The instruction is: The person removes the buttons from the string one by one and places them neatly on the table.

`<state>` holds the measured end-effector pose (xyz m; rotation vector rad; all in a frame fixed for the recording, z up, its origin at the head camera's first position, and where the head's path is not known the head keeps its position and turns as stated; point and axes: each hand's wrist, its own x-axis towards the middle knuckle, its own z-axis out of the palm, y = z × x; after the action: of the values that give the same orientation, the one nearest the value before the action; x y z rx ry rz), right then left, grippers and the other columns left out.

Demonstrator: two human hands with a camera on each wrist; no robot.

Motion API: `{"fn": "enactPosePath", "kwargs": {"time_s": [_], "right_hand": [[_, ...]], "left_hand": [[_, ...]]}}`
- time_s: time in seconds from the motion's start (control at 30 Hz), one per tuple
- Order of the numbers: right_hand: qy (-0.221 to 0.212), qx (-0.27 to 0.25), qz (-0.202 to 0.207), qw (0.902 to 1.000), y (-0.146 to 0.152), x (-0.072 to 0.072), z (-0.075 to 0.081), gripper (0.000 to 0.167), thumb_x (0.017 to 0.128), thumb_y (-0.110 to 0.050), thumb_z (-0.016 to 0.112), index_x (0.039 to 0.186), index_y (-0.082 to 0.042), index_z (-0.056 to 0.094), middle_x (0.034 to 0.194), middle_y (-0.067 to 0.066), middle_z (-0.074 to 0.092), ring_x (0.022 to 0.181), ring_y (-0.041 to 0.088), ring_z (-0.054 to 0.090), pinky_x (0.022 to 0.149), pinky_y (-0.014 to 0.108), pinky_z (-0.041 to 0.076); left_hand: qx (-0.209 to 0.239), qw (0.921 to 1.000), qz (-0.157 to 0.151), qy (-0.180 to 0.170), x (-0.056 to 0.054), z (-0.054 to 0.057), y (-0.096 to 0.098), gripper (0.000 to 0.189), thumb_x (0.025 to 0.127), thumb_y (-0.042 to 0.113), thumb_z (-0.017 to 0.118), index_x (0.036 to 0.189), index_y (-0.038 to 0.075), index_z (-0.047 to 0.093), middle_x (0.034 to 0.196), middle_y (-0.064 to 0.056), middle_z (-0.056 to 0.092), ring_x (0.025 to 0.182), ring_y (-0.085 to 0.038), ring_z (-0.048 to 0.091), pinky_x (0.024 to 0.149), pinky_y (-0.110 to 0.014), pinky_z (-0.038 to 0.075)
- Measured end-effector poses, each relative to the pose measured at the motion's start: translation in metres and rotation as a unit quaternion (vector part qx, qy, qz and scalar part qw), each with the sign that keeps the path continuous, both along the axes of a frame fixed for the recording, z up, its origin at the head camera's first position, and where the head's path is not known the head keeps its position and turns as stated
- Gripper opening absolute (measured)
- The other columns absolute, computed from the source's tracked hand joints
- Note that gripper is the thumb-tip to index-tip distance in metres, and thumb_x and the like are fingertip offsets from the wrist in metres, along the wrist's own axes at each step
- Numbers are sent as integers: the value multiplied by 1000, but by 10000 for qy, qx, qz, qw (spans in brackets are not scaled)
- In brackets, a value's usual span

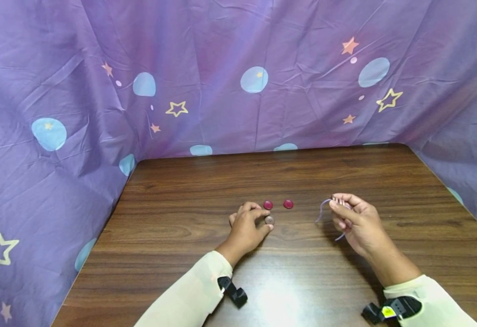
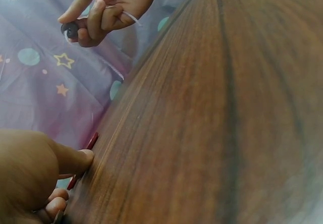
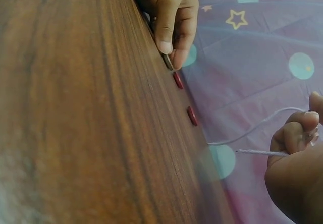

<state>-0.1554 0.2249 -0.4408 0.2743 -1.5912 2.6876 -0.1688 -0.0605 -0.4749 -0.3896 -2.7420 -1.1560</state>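
A greyish-brown button [image 1: 269, 220] lies on the table between the thumb and index finger of my left hand [image 1: 244, 229], which pinches it at its edges. Just beyond are two dark red buttons [image 1: 268, 205], side by side and apart from each other. Above the table on the right, my right hand [image 1: 358, 222] holds a thin light purple cord [image 1: 321, 210], whose loose ends hang out of the fingers. In the left wrist view a dark button [image 2: 69, 30] shows at the right fingertips, with the cord at it. The curled fingers hide the cord's middle.
The brown wood-grain table [image 1: 181, 190] has a glare patch near its front. A purple curtain [image 1: 205, 54] with stars and blue spots stands behind it and at both sides. Each sleeve carries a black wrist camera [image 1: 233, 291].
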Motion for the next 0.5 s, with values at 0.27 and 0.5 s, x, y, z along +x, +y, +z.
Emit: {"fn": "enactPosePath", "kwargs": {"time_s": [0.27,0.5], "right_hand": [[21,220,-62,9997,1,1,0,28,105,12,57,108,-10,75,84,-7,66,60,2,50,53,18,40],[-14,300,-144,9994,2,1,1,29,104,14,59,107,-10,75,82,-8,66,62,2,52,54,16,43]], "left_hand": [[6,10000,2,20,0,-1,-1,38,87,19,91,123,12,82,127,-7,71,123,-27,64,107,-57,35],[14,10000,10,24,1,0,-1,39,86,18,92,124,12,82,128,-7,71,124,-27,64,106,-54,36]]}}
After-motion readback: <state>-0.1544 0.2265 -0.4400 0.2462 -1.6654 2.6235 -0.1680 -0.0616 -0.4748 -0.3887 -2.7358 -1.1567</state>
